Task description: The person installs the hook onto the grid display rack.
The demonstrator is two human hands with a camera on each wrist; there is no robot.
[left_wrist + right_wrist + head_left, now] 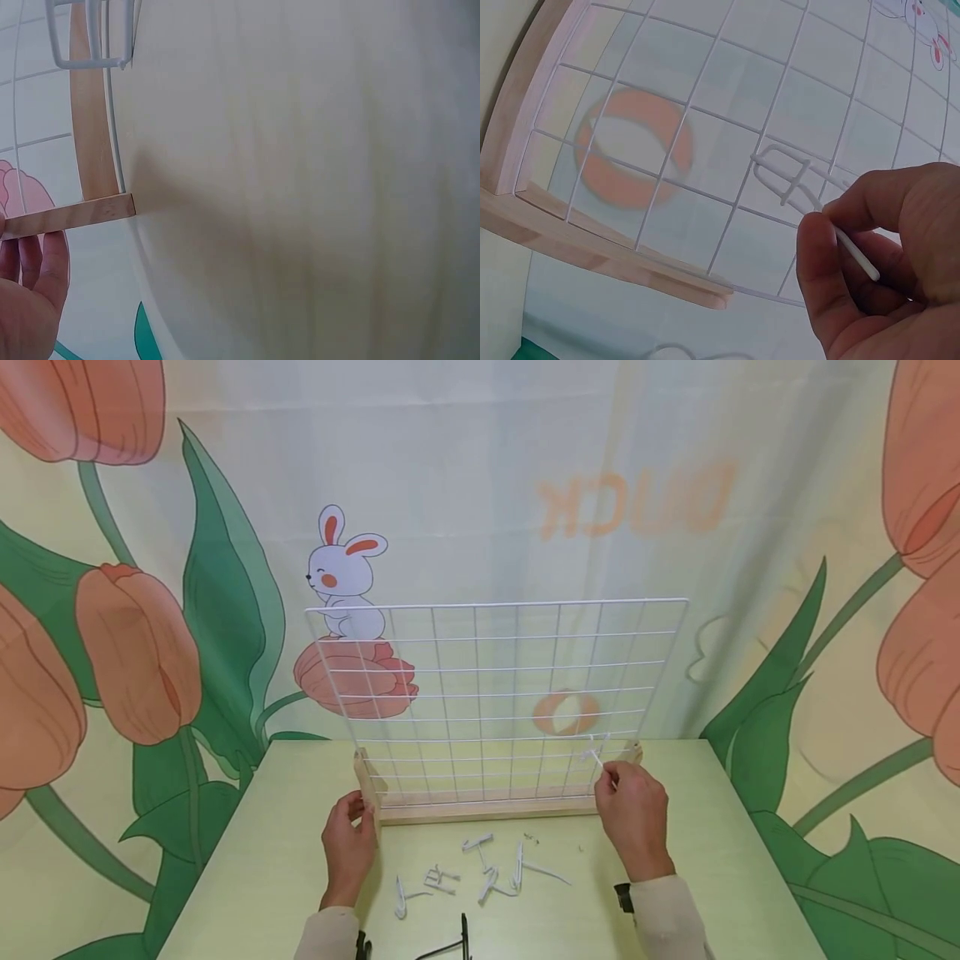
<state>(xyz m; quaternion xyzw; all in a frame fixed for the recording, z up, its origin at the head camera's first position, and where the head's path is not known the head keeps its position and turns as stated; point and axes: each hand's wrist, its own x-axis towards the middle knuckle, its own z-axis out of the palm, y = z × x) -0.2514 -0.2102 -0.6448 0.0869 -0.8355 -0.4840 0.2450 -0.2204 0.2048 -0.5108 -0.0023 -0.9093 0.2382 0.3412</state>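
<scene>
Table: a pale yellow-green table [277, 877], plain-topped, under the whole layout.
Backdrop: a printed curtain [465, 485] behind and to both sides, with orange tulips [138, 652], green leaves and mirrored lettering [637, 502].
Rabbit: one, white [341, 572], printed on the curtain and partly seen through the grid.
Wire grid: one, white [497, 604], standing upright in the wooden base.
Wooden base: one, a long bar [487, 815] with two end pieces, the left end piece [369, 783] and the right end piece [638, 750].
Loose hooks: five that can be made out [519, 864], white, scattered on the table in front of the base, some touching.
Held hook: one, white [796, 182], its forked end at the lower right of the grid — whether it is hooked on a wire cannot be told.
Hands: two.
Left hand [349, 843]: fingers and thumb grip the left end piece.
Right hand [634, 810]: thumb and forefinger pinch the held hook's stem.
Black object: one [464, 935], cut off by the near edge of the head view.
Small scraps: a few [531, 838], near the base.
</scene>
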